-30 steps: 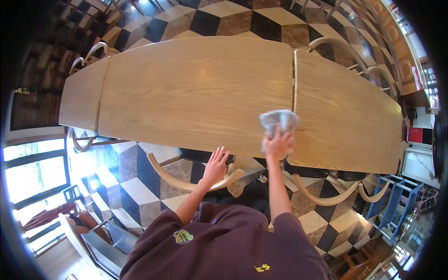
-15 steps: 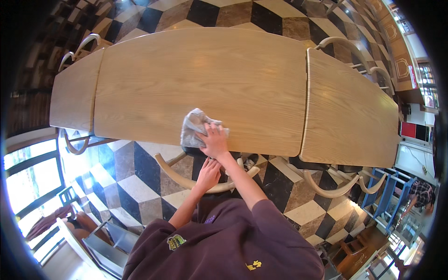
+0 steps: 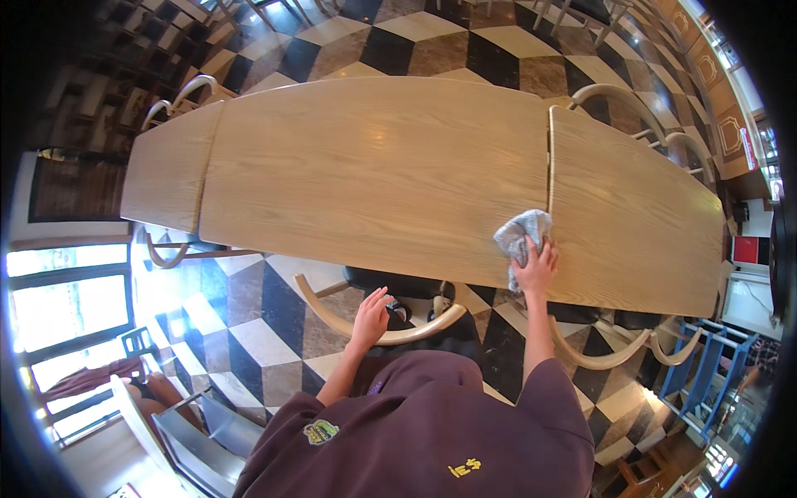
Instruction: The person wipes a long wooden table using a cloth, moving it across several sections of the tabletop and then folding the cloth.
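Note:
A crumpled grey-white cloth [image 3: 521, 236] lies against the wooden tabletop [image 3: 374, 158], close to the seam with the right-hand table [image 3: 635, 207]. My right hand [image 3: 535, 267] is on the cloth near the front edge, its fingers spread over it and gripping it. What lies under the palm is hidden. My left hand [image 3: 371, 317] holds nothing and hovers in front of the table, over the curved wooden chair [image 3: 398, 336] with a dark seat. Its fingers are stretched forward, short of the table's edge.
A smaller table [image 3: 170, 170] adjoins on the left. Curved chair backs [image 3: 602, 357] stand along the near side, others [image 3: 623, 100] on the far side. A blue rack [image 3: 706, 373] is at the lower right. Bright windows [image 3: 70, 286] are at the left.
My right hand has carried the cloth to the right, toward the seam between tables. My left hand has come apart from the right forearm, and its fingers now stretch out.

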`<state>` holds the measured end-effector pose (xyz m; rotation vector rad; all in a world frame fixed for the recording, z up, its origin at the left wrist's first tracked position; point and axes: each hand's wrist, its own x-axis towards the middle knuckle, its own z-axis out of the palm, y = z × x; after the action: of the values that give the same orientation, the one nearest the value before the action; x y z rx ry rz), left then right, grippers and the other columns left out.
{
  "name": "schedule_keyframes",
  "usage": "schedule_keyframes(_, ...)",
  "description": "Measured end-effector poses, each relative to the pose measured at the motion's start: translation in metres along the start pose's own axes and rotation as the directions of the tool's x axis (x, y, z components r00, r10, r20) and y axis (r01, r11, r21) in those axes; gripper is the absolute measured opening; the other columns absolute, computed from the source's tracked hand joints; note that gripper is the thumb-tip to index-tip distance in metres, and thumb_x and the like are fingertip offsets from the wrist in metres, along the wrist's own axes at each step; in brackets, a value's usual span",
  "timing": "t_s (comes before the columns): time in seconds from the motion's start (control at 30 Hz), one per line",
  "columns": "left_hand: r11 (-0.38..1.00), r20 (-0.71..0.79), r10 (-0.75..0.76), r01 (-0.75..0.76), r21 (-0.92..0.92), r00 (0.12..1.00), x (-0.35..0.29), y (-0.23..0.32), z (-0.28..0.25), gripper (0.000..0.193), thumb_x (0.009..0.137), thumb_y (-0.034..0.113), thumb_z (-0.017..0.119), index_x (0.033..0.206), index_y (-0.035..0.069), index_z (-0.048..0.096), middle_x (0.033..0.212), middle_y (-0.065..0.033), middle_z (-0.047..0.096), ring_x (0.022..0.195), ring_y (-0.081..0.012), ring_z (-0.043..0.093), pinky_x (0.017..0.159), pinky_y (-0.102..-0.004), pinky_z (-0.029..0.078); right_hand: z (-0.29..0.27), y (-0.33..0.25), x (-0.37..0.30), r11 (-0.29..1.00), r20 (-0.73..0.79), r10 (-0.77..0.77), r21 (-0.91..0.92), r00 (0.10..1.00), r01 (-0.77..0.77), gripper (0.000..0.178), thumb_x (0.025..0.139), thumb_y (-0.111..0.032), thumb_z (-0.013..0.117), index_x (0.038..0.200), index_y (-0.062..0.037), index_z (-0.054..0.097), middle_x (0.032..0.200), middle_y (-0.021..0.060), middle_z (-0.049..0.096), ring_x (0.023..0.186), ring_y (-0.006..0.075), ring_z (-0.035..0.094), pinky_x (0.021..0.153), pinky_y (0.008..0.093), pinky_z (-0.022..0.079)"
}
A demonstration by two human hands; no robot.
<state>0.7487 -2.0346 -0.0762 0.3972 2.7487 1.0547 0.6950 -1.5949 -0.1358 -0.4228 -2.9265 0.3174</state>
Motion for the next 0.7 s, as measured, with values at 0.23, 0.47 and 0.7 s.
schedule_keyframes(0.23,0.993,-0.050,-0.115,0.116,0.018,0.992,-0.005,-0.032,-0.047,0.034,0.084,-0.003,0.055,0.117,0.002,0.064,0.137,-0.0199,0.057,0.131,-0.0372,0.050,0.108,-0.0452,0.041,0.021,-0.028,0.050,0.978,-0.109,0.181,-0.083,0.977,-0.191,0.081,0.079,-0.050,0.073,0.150,-0.0347,0.039,0.157,0.0225,0.027,0.146,0.0448,0.023,0.112,0.0634,0.025)
schedule_keyframes(0.47,0.997,0.018,-0.007,0.006,0.074,1.000,0.035,-0.076,-0.085,0.043,0.084,0.000,0.054,0.127,0.003,0.059,0.145,-0.0225,0.049,0.136,-0.0402,0.043,0.111,-0.0465,0.038,0.059,-0.088,0.109,0.860,-0.150,0.452,-0.187,0.879,-0.474,0.074,0.088,-0.062,0.056,0.153,-0.0345,0.035,0.160,0.0209,0.025,0.149,0.0413,0.019,0.111,0.0636,0.027)
schedule_keyframes(0.7,0.987,0.177,0.066,-0.090,0.133,0.982,0.070,-0.124,-0.116,0.057,0.082,0.002,0.054,0.139,0.004,0.050,0.154,-0.0244,0.035,0.143,-0.0431,0.031,0.116,-0.0503,0.031,0.098,-0.222,0.162,0.940,-0.126,0.273,-0.176,0.954,-0.292,0.072,0.083,-0.061,0.064,0.146,-0.0319,0.049,0.155,0.0211,0.032,0.146,0.0419,0.025,0.109,0.0659,0.027)
